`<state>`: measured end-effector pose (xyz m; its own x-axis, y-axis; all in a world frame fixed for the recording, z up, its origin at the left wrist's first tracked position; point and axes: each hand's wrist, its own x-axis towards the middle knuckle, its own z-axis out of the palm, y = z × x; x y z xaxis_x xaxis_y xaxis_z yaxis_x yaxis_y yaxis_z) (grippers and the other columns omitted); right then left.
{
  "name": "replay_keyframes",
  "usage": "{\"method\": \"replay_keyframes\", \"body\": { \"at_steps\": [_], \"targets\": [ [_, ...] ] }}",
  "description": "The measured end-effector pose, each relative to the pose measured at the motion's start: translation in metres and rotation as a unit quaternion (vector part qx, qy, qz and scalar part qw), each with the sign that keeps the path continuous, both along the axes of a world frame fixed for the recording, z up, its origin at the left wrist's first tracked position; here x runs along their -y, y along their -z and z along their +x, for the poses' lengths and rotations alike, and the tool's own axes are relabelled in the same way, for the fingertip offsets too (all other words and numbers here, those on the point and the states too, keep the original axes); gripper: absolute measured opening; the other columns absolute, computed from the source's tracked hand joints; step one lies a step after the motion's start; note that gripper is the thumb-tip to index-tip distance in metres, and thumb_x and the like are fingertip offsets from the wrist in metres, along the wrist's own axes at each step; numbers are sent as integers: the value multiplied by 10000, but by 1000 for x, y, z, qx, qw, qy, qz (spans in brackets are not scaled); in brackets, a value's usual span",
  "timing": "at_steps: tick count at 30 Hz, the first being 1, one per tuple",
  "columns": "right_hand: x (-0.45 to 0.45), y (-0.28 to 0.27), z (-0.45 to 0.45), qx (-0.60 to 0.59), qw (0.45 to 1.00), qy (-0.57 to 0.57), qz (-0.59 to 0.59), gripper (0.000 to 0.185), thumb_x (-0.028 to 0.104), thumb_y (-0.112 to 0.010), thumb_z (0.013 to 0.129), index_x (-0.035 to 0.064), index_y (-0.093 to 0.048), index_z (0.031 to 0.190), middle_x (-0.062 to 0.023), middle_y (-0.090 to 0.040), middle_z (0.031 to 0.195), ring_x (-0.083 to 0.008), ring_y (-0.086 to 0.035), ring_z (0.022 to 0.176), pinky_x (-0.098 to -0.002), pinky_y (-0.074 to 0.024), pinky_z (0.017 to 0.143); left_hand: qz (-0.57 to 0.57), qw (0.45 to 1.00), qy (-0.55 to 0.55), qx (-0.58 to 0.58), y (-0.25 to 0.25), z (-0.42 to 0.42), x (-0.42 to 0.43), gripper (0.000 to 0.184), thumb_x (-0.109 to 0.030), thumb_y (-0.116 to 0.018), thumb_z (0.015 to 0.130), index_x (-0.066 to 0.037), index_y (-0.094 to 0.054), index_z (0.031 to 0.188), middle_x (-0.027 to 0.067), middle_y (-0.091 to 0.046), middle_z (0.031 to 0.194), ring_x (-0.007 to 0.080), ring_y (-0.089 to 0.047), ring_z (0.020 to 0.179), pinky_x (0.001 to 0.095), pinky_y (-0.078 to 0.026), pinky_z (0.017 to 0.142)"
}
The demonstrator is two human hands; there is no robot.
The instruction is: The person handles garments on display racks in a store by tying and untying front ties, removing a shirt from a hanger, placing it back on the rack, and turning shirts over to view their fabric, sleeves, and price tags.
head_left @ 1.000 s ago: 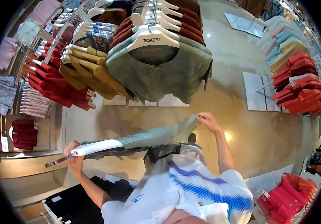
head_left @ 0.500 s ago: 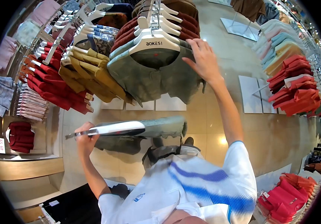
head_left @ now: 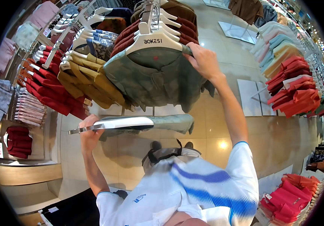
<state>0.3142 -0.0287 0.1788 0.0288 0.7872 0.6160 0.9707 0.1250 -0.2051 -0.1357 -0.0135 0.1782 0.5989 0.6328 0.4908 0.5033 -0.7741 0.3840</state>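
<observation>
The left hand (head_left: 90,130) clasps a white hanger (head_left: 126,123) bearing a sage-green top (head_left: 171,123), near the hanging green blouse (head_left: 150,84), whose shoulder edge the right hand (head_left: 203,62) grasps; glossy tiled floor (head_left: 267,139) opens rightward.

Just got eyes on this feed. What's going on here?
A person in a white shirt with blue patterning is handling clothes beside a shop rack. Their left hand grips a white hanger near its metal hook, with a grey-green fabric garment on it, held off the rack. Their right hand has hold of the shoulder of the front grey-green top, which hangs on a white hanger marked BOKESI. Mustard-yellow garments hang beside that top.
</observation>
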Motion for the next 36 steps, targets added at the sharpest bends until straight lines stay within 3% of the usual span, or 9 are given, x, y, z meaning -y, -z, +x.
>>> {"method": "replay_keyframes", "body": {
  "at_steps": [6, 9, 11, 12, 19, 21, 26, 29, 36],
  "targets": [
    [66, -1, -14, -3, 1000, 2, -20, 236, 203, -667, 834, 71, -530, 973, -107, -642, 887, -328, -637, 763, -427, -496, 606, 33, 997, 55, 31, -3, 9, -1, 254, -83, -724, 677, -12, -521, 812, 122, -572, 724, 308, -579, 617, 386, -462, 556],
    [105, 10, -41, -44, 997, -30, -55, 254, 151, -688, 784, 63, -529, 962, -111, -631, 887, -307, -644, 752, -414, -500, 611, -14, 987, 109, 114, 0, 26, 16, 262, -80, -741, 669, -24, -524, 804, 145, -593, 895, 313, -631, 800, 415, -508, 692],
    [126, 18, -62, -36, 994, -54, -84, 262, 140, -690, 761, 70, -525, 951, -106, -596, 836, -300, -632, 714, -405, -497, 602, 79, 991, 89, 53, -1, 42, 27, 277, -62, -706, 687, -40, -515, 886, 197, -512, 1124, 422, -536, 1116, 514, -441, 940],
    [133, 20, -71, -34, 993, -65, -95, 266, 138, -693, 753, 69, -521, 944, -103, -576, 814, -296, -624, 700, -401, -494, 597, 85, 992, 72, 64, 9, 45, 32, 278, -46, -711, 661, -54, -521, 863, 202, -460, 1220, 479, -419, 1272, 590, -304, 1073],
    [158, 20, -108, -75, 978, -112, -162, 365, 139, -749, 710, 52, -555, 1006, -91, -591, 861, -291, -622, 718, -388, -488, 621, 43, 992, 117, -33, 7, 61, 51, 236, -19, -723, 577, -44, -572, 757, 267, -428, 1378, 464, -436, 1263, 628, -267, 1079],
    [158, 26, -113, -77, 975, -123, -169, 367, 144, -753, 709, 50, -554, 1002, -92, -588, 849, -289, -620, 712, -384, -488, 616, -3, 996, 84, -35, 12, 58, 56, 150, -63, -705, 688, -29, -560, 676, 248, -444, 1369, 458, -411, 1309, 594, -251, 1116],
    [160, 27, -125, -73, 970, -145, -179, 350, 167, -756, 713, 49, -555, 974, -90, -578, 816, -280, -617, 693, -380, -486, 603, 32, 990, 135, 17, 23, 43, 52, 249, -50, -696, 653, -22, -571, 866, 213, -605, 1170, 379, -611, 1016, 557, -442, 931],
    [158, 29, -130, -78, 969, -153, -176, 333, 176, -756, 715, 50, -555, 949, -87, -571, 797, -277, -616, 686, -376, -486, 595, 5, 990, 135, -24, 17, 37, 59, 247, -54, -666, 738, -45, -510, 929, 207, -610, 1138, 398, -596, 1025, 540, -450, 921],
    [154, 30, -138, -67, 970, -171, -157, 293, 192, -728, 733, 45, -506, 857, -67, -526, 756, -222, -608, 667, -349, -485, 570, -4, 991, 127, -49, 23, 25, 62, 252, -73, -702, 679, -18, -536, 860, 207, -622, 1087, 381, -609, 962, 481, -485, 799]
  ]
}}
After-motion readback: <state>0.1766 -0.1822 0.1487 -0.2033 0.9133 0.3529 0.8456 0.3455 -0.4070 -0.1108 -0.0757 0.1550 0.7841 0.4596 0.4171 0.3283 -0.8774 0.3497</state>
